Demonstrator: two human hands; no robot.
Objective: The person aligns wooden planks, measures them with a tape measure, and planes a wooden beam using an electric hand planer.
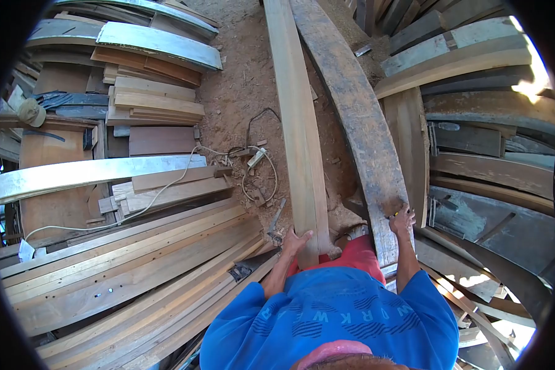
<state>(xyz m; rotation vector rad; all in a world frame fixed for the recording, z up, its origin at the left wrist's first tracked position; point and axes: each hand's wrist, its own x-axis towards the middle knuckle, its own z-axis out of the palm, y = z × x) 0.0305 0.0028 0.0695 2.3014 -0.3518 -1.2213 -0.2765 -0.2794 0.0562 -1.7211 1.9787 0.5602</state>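
My left hand (297,240) is closed around the left edge of a long pale wooden plank (299,129), close to its near end, with the thumb on top. The plank stretches away from my body. My right hand (402,221) rests on a long, worn, dark-stained board (364,111) just right of the plank. Its fingers are curled over a small item with a bit of yellow showing, too small to name.
Long boards (135,253) lie stacked at the left, with shorter wood pieces (157,98) beyond. A white power socket (257,158) and its cord lie on the dirt floor (234,80). More stacked timber (493,166) fills the right side.
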